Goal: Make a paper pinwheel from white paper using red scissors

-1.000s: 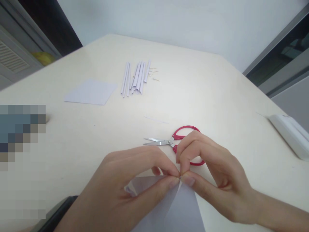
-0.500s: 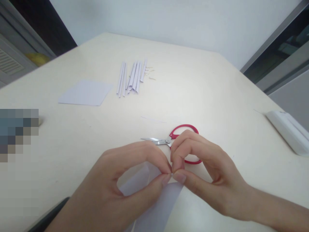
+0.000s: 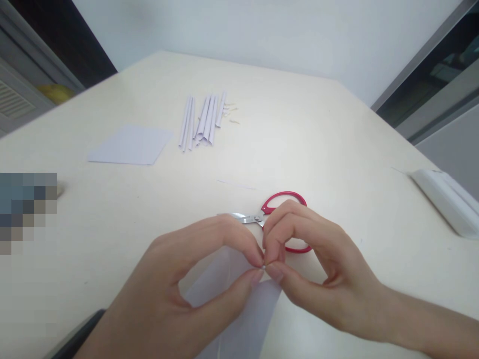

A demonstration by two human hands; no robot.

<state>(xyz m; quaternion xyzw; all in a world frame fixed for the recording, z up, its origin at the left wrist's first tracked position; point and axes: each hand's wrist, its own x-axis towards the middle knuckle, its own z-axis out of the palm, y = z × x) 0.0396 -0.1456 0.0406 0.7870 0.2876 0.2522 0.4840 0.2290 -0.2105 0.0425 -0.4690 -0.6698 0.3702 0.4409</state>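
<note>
Thumb and index finger of my left hand (image 3: 157, 289) are pinched together, and my right hand (image 3: 346, 279) pinches right beside them, fingertips touching or nearly so. A tiny white bit (image 3: 264, 268) shows between the two pinches; its kind cannot be made out. Below the fingers is a sheet of white paper (image 3: 258, 314), partly covered by my left hand. Whether the white bit belongs to this sheet is unclear. Just beyond my hands lie scissors (image 3: 257, 219) with red handles, blades pointing left, one handle loop partly behind my right fingers.
Several rolled paper tubes (image 3: 205, 119) lie farther back, with small yellowish scraps (image 3: 234, 121) beside them. Flat white paper (image 3: 130, 144) rests to their left. A thin thread-like strip (image 3: 235, 185) lies beyond the scissors. At the right edge sits a white box-like object (image 3: 445, 199).
Both hands hold nearly the same pinch. The whole view has shifted slightly, and my left thumb and fingers have barely moved.
</note>
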